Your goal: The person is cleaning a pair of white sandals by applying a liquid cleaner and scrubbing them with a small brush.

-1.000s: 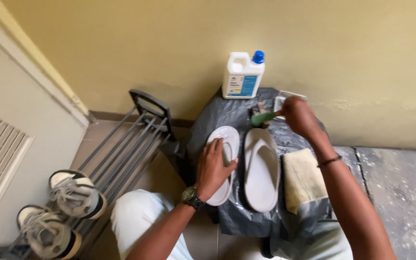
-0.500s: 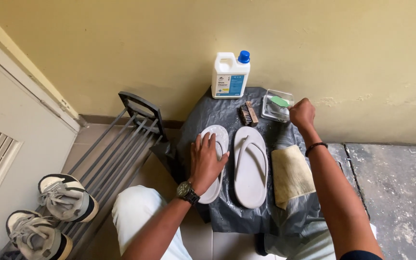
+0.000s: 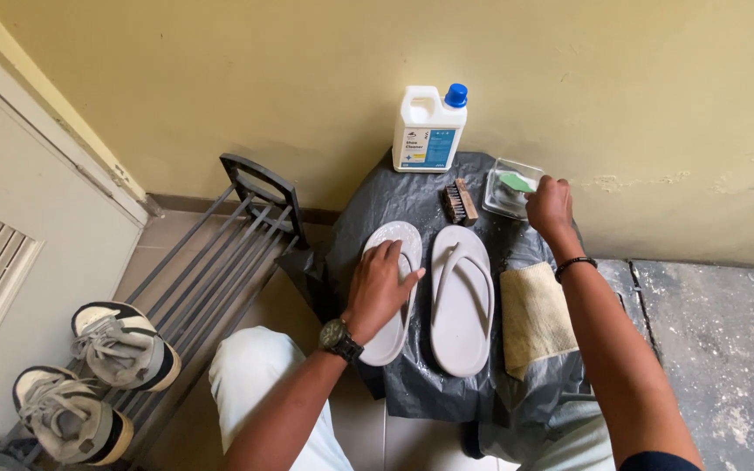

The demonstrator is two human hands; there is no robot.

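While the left hand (image 3: 380,288) lies flat, fingers spread, pressing on the left flip-flop (image 3: 392,292), the right hand (image 3: 550,208) is closed on a green brush (image 3: 515,182), its head in the clear tray (image 3: 501,202) just beyond the knuckles. Second flip-flop (image 3: 461,298) sits btwn the wrists. Yellow cloth (image 3: 535,316) under right forearm. Jug (image 3: 428,129) and wooden brush (image 3: 459,201) left of the tray, all on grey plastic sheet (image 3: 412,384).

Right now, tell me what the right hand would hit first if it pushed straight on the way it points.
Likely the clear tray just ahead of the right hand, which holds a green brush over it; depth is hard to judge.
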